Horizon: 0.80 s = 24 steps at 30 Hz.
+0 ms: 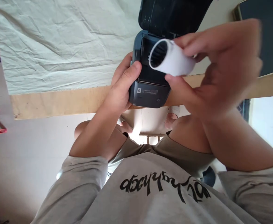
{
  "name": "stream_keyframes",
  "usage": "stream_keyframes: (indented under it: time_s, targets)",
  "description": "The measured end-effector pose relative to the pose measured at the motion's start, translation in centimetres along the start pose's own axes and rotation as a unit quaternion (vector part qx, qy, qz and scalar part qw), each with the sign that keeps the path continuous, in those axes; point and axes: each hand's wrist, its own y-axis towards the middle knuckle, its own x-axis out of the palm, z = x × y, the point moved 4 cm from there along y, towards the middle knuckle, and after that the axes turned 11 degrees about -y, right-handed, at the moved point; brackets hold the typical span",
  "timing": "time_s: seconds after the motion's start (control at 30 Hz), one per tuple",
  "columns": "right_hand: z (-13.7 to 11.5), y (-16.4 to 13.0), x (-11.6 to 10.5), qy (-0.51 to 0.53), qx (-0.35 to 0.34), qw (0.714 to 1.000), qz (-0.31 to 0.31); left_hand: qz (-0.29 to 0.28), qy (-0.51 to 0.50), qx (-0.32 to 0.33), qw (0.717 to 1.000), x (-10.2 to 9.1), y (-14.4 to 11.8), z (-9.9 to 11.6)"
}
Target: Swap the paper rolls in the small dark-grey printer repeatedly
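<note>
Table [57,102] with a wooden edge carries a wrinkled pale cloth [57,43], and we see a dark blue label printer [150,90] sitting at that edge, its lid [171,15] swung up and open. Our left hand [122,87] grips the printer's side, thumb pressed on its top. Our right hand [220,65] pinches a white paper roll [173,59] between thumb and fingers, holding it just above the printer's open compartment.
</note>
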Motion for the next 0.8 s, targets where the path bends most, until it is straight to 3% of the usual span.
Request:
stream_keyframes:
  time_s: [0.1,0.23,0.43,0.6,0.8]
  targets:
    - [-0.9,0.5,0.1,-0.061,-0.06,0.996,0.037,-0.003,0.003,-0.011,1.0,0.1,0.1,0.1]
    - [-0.9,1.3,0.6,-0.128,-0.059,0.99,0.029,-0.014,0.006,0.009,1.0,0.1,0.2,0.1]
    - [-1.6,0.7,0.6,-0.14,-0.073,0.985,0.066,-0.033,0.007,0.029,0.999,-0.1,0.2,-0.1]
    - [-2.1,-0.9,0.9,-0.141,-0.12,0.982,0.045,-0.085,0.003,0.035,0.996,-0.6,0.5,-0.2]
    - [-1.8,-1.7,0.6,-0.105,-0.16,0.977,0.096,-0.065,-0.009,0.055,0.996,-0.1,0.3,-0.2]
